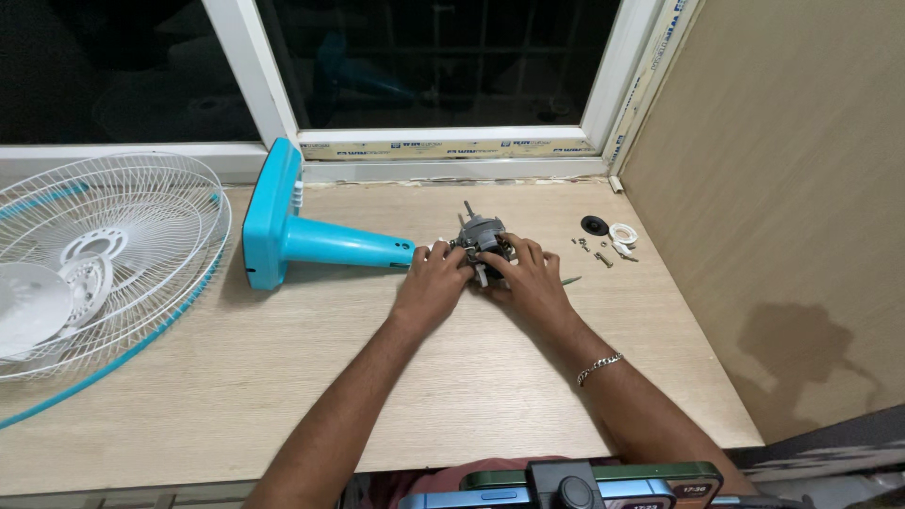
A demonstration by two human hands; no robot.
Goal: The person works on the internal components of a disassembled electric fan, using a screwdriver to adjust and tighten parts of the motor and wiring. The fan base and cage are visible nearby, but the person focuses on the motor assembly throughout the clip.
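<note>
You grip the grey fan motor [483,238] from both sides, left hand [432,280] and right hand [526,279] clasped round it to steady it near the desk's [283,368] far edge, beside the blue stand [302,238], with small screws [603,253] parked toward the right edge.

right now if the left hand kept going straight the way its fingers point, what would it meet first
The left hand points up and right, already touching the grey fan motor. That motor comes first; beyond it lies bare table, then the window frame, though depth is unclear.
</note>
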